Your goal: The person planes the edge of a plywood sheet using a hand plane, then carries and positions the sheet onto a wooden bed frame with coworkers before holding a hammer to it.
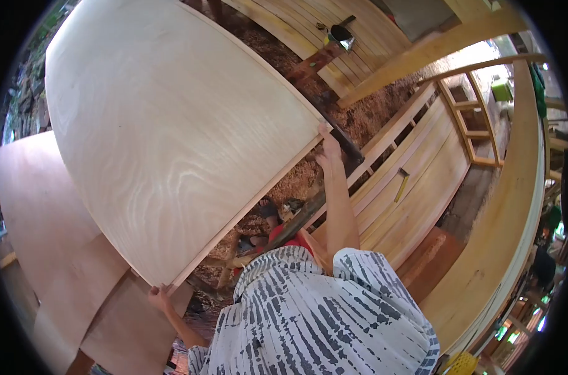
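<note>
A large pale plywood sheet (177, 125) with thin wooden strips along its edges fills the upper left. My left hand (160, 297) grips its near corner, fingers closed around the edge. At the right corner my right hand (329, 149) holds the edge, with the arm stretched forward; part of its fingers is hidden. A dark bar (346, 142) runs below the sheet beside my right hand.
More plywood sheets (52, 219) lean at the left. On the right lies a slatted wooden panel (384, 212) with a yellow-handled tool (401, 184) on it. A small container (341, 36) stands farther back. Wood shavings (384, 128) cover the ground. A long board (502, 237) flanks the right side.
</note>
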A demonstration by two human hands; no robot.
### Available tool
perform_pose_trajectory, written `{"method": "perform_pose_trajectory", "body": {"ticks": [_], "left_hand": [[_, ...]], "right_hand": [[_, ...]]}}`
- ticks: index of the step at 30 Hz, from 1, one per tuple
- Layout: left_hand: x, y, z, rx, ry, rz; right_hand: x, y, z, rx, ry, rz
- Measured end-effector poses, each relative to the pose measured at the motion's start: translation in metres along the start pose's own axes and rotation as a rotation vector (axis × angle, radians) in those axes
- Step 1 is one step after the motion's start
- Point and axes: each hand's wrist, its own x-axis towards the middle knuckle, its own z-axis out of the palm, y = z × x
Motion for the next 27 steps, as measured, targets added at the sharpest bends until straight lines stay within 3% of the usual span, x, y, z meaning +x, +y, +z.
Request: {"method": "perform_pose_trajectory", "body": {"ticks": [3, 4, 6, 8, 9, 10, 12, 15, 21, 24, 27], "left_hand": [[-0.030, 0.045, 0.003, 0.151, -0.008, 0.009], [-0.058, 0.079, 0.020, 0.545, 0.187, 0.223], [-0.104, 0.168, 0.064, 0.483, 0.218, 0.345], [-0.120, 0.221, 0.124, 0.302, 0.021, 0.462], [-0.122, 0.223, 0.160, 0.560, 0.021, 0.691], [-0.133, 0.239, 0.199, 0.514, -0.064, 0.889], [-0.190, 0.325, 0.257, 0.557, -0.385, 1.001], [-0.231, 0.386, 0.327, 0.760, -0.488, 1.168], [-0.232, 0.402, 0.356, 0.745, -0.422, 1.268], [-0.222, 0.400, 0.360, 0.748, -0.407, 1.248], [-0.223, 0.397, 0.363, 0.680, -0.412, 1.284]], "right_hand": [[-0.004, 0.007, -0.010, 0.057, 0.005, 0.009], [-0.008, 0.005, -0.004, 0.106, 0.010, 0.022], [-0.020, 0.000, 0.012, 0.160, 0.010, -0.003], [-0.021, 0.004, 0.019, 0.178, 0.023, -0.047], [-0.013, 0.009, 0.017, 0.169, 0.045, -0.035], [-0.008, 0.012, 0.017, 0.155, 0.064, -0.025], [-0.012, 0.012, 0.024, 0.139, 0.098, -0.070], [-0.005, 0.021, 0.020, 0.113, 0.101, -0.059], [-0.018, 0.013, 0.031, 0.038, 0.208, 0.039], [-0.015, 0.018, 0.025, -0.014, 0.102, -0.066], [-0.017, 0.012, 0.022, 0.077, -0.003, 0.018]]}}
